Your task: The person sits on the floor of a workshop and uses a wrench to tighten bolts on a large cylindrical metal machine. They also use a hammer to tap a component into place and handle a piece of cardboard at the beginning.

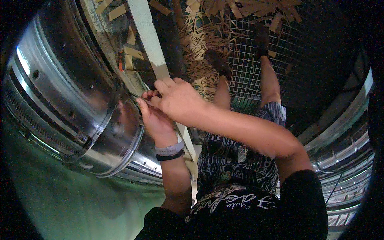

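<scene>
Both hands meet beside a large shiny metal cylinder [72, 80], over a pale beam [146, 36]. My left hand [158, 126], with a light band and a dark band at the wrist, is closed, its thumb and fingers pinched together. Over it lies my right hand [182, 102], its fingers curled in toward the left fingertips. A thin dark piece shows at the left fingertips, too small to name. What the right fingers grip is hidden behind the hand.
Several yellowish flat pieces [134, 52] lie beyond the beam, near a small red thing [121, 66]. Thin tan strips [202, 48] litter the floor beside a metal grid [250, 60]. A green surface [72, 196] fills the lower left. More metal machinery [344, 150] stands at right.
</scene>
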The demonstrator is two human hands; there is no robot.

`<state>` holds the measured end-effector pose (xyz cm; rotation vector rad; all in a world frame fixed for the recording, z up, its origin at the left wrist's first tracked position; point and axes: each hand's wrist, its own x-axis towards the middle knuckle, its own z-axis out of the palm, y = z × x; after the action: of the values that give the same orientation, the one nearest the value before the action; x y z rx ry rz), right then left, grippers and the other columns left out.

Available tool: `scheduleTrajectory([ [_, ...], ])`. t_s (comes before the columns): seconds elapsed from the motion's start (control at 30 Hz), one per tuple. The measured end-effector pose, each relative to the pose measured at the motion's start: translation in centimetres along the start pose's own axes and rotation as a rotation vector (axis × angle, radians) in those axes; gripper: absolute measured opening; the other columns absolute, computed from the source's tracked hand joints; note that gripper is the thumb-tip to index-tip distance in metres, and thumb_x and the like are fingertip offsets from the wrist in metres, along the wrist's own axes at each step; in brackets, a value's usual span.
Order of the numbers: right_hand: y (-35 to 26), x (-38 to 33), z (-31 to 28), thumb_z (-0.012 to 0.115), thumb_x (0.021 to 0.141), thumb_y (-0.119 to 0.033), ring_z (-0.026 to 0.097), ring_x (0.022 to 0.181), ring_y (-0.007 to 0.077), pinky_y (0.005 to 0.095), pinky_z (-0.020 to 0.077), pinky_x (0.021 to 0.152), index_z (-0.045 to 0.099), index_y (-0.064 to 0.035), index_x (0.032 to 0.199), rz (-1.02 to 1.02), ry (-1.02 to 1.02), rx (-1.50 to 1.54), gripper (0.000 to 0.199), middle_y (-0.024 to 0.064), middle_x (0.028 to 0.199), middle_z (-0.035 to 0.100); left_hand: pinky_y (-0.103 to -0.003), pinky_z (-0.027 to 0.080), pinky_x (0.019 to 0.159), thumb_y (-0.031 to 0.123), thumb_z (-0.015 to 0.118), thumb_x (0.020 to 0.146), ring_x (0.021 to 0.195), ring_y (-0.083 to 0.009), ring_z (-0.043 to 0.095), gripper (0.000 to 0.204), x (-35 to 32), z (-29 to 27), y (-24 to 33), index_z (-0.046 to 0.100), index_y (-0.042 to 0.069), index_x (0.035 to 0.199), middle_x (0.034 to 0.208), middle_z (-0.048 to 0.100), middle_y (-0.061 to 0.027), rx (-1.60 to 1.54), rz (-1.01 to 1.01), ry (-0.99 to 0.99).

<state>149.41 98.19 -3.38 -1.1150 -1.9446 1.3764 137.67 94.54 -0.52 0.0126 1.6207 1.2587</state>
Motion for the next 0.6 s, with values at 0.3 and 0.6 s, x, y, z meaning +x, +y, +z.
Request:
scheduleTrajectory([
  [0.3, -1.5, 0.2, -1.4, 0.054, 0.085, -0.033, 0.062, 0.082, 0.0366, 0.0458, 0.0498, 0.067, 0.056, -0.0010, 0.102, 0.400, -0.179, 0.413, 0.036, 0.0204, 0.088, 0.062, -0.034, 0.043, 0.089, 0.036, 0.046, 0.095, 0.093, -0.0173, 0.055, 0.033, 0.2, -1.0, -0.6, 0.055, 0.005, 0.099, 0.097, 0.058, -0.0062, -0.001, 0.009, 0.058],
  [0.6, 0.0, -1.2, -0.3, 0.054, 0.086, -0.023, 0.062, 0.092, 0.0303, 0.0423, 0.0495, 0.073, 0.057, -0.0020, 0.104, 0.114, -0.001, 0.112, 0.028, 0.0235, 0.104, 0.058, -0.033, 0.043, 0.089, 0.034, 0.044, 0.096, 0.091, -0.0182, 0.054, 0.031, 0.4, 0.2, -0.1, 0.055, 0.005, 0.100, 0.097, 0.058, -0.0047, 0.033, 0.012, -0.022],
])
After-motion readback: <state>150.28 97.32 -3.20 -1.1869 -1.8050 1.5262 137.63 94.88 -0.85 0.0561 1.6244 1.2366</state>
